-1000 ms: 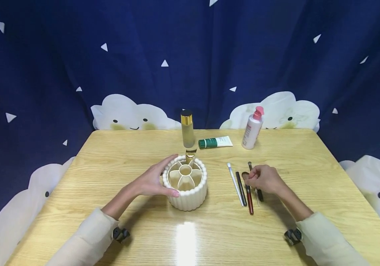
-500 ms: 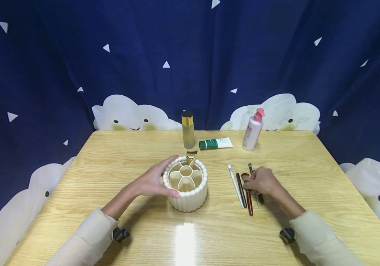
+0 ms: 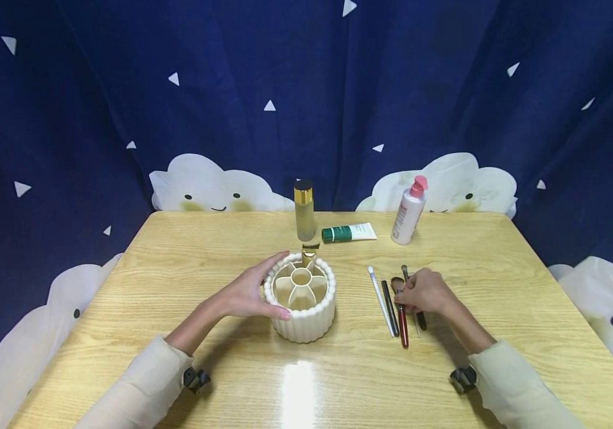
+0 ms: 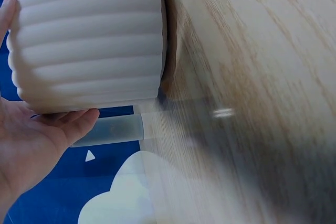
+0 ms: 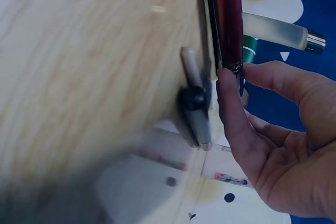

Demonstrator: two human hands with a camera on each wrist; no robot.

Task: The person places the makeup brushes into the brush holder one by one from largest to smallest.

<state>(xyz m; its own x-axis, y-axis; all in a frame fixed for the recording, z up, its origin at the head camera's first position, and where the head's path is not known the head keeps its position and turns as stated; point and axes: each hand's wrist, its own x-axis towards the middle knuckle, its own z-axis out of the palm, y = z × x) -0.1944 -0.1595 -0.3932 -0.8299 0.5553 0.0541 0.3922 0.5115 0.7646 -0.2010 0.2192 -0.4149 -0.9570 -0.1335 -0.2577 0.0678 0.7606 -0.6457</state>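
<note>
We see a left hand (image 3: pixel 246 292) curled round the ribbed holder (image 3: pixel 306 325), a right hand (image 3: pixel 426 291) pinching a red-handled brush (image 3: pixel 403 329) rightward; gold-collared bottle (image 3: pixel 305 219), tube (image 3: pixel 349 232) and pump bottle (image 3: pixel 407 217) behind, neighbouring brushes (image 3: pixel 421 320) partly hidden by fingers.

The place is curtained off, its room type unclear. A cloud-print curtain (image 3: pixel 220 77) surrounds the table (image 3: pixel 204 238) on three sides.
</note>
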